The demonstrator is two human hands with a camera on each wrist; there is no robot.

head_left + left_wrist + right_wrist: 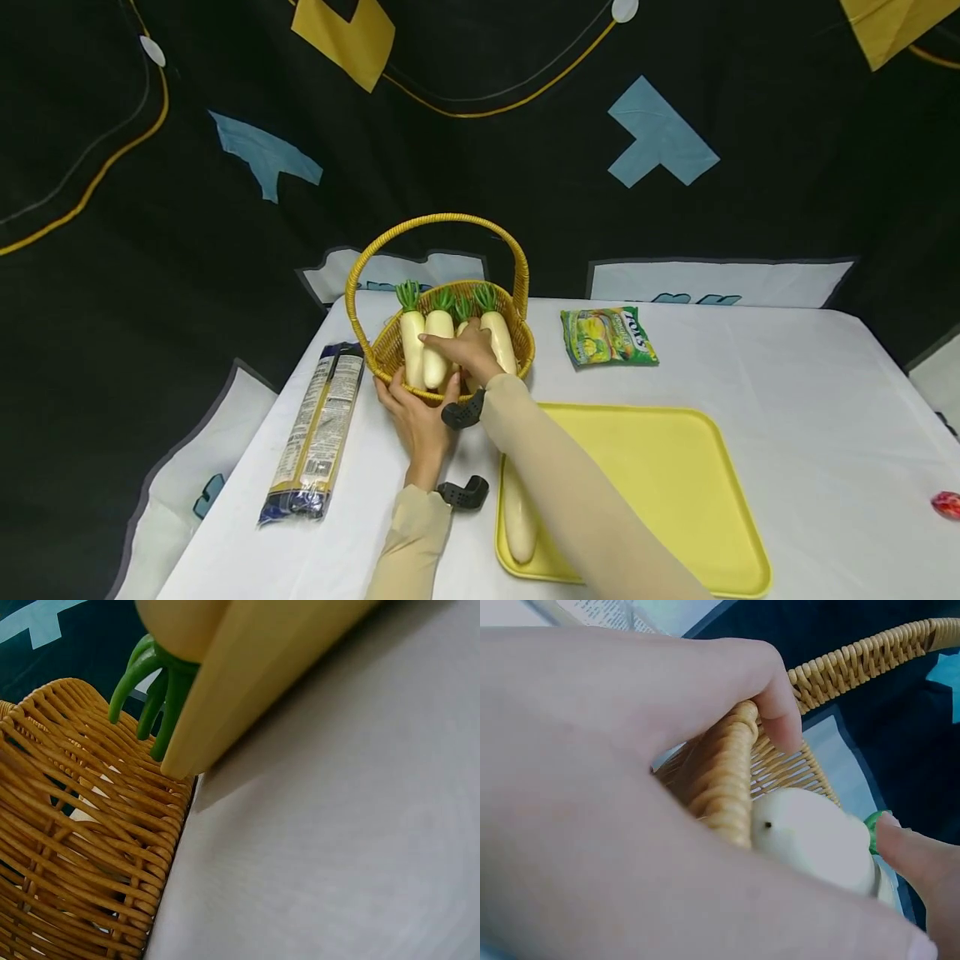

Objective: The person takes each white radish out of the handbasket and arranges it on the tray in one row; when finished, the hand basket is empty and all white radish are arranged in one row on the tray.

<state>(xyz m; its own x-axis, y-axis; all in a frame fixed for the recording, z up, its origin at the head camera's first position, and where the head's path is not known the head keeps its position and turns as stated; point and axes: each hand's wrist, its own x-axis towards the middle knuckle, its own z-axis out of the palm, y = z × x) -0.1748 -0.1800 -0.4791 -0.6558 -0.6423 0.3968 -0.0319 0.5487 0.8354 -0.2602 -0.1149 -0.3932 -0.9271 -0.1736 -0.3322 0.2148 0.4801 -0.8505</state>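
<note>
Head view: left grip (422,423) clasps the basket (522,340) by its near rim; right grip (471,348), hold unclear, is among the radishes (412,343) inside.

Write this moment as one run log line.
left hand: grips yellow wicker basket by rim | right hand: among white green-topped radishes inside

- basket (528,347) mid-frame: golden-yellow weave all over
- radishes (413,348): creamy white, bright green tops
- tray (660,479), bottom right of centre: just plain yellow
- snack packet (609,337): mostly green
- long packet (318,437), left: dark blue ends, yellow stripe
- worktop (810,408): white
- backdrop (487,158): black, blue/yellow shapes
</note>
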